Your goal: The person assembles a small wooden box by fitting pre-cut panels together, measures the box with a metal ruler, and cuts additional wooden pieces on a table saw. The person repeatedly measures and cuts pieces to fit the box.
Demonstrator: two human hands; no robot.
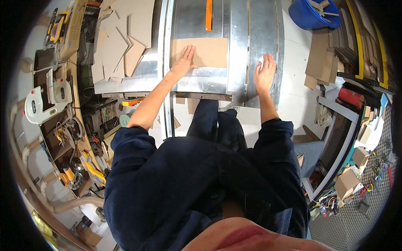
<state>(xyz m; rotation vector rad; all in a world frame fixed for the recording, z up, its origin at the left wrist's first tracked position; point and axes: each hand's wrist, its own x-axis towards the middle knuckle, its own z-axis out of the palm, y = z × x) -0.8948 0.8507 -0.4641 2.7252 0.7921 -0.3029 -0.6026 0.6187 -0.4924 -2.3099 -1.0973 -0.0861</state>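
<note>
My left hand (182, 63) lies on a flat brown rectangular board (212, 51), its fingers stretched out and its thumb apart. The board rests on the grey metal saw table (201, 86), its left edge along a long pale rail (166, 54) marked like a scale. Farther off, beyond the board, an orange strip (208, 15) is set lengthwise in the table. To the right, my right hand (265, 75) rests flat on the bare metal with its fingers extended and nothing in it.
Several thin board offcuts (111, 46) are piled on the table's left part. A blue bucket (302, 14) with scraps stands at the far right, near leaning boards (320, 56). Tool shelves (56, 125) line the left; a metal frame (341, 111) and cluttered tools are at the right.
</note>
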